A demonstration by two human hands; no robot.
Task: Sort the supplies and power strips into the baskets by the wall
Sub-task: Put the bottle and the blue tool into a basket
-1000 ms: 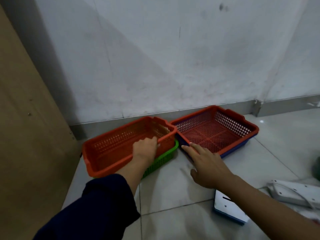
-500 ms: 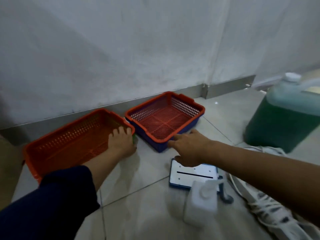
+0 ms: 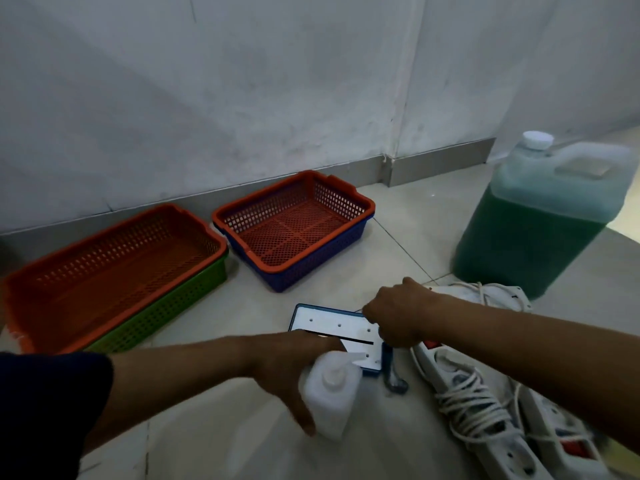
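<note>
A pale tiled floor (image 3: 398, 233) meets a white wall (image 3: 277, 81) at its far edge. Near the floor's far right stands a big translucent plastic jug of green liquid (image 3: 540, 223) with a white cap. Against the wall at the far left lies a long orange mesh basket nested in a green one (image 3: 114, 271); just beside it, apart, sits a squarer orange mesh basket nested in a blue one (image 3: 294, 226). White power strips with coiled cords (image 3: 485, 393) lie along the near right edge. A flat white plate with a blue rim (image 3: 332, 327) lies in the middle. The left hand (image 3: 294, 368) curls around a small white pump bottle (image 3: 329, 389) standing on the floor. The right hand (image 3: 398, 317) is closed over the plate's right end, above a dark blue handle (image 3: 389, 368); what it grips cannot be made out.
</note>
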